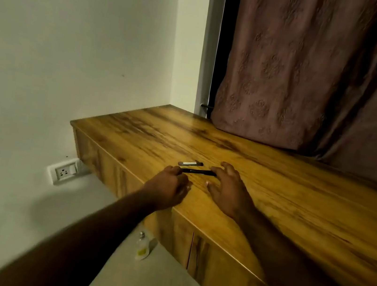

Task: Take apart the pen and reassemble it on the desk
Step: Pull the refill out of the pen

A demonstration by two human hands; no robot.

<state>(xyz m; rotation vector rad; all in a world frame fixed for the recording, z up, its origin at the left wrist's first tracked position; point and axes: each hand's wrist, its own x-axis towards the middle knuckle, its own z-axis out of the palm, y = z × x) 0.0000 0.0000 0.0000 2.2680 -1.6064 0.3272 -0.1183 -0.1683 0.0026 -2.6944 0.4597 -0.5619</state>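
Observation:
A thin black pen (pixel 199 171) lies across the wooden desk (pixel 274 186), near its front edge. My left hand (pixel 169 186) is curled, and its fingertips pinch the pen's left end. My right hand (pixel 227 188) hovers with fingers spread, the index fingertip touching the pen's right end. Just behind the pen lies a short dark cap-like piece with a pale band (pixel 190 163), apart from both hands.
A patterned curtain (pixel 316 76) hangs onto the desk's back right. A white wall runs along the left with a socket plate (pixel 64 172) low down. A small clear bottle (pixel 142 247) stands on the floor below the desk front.

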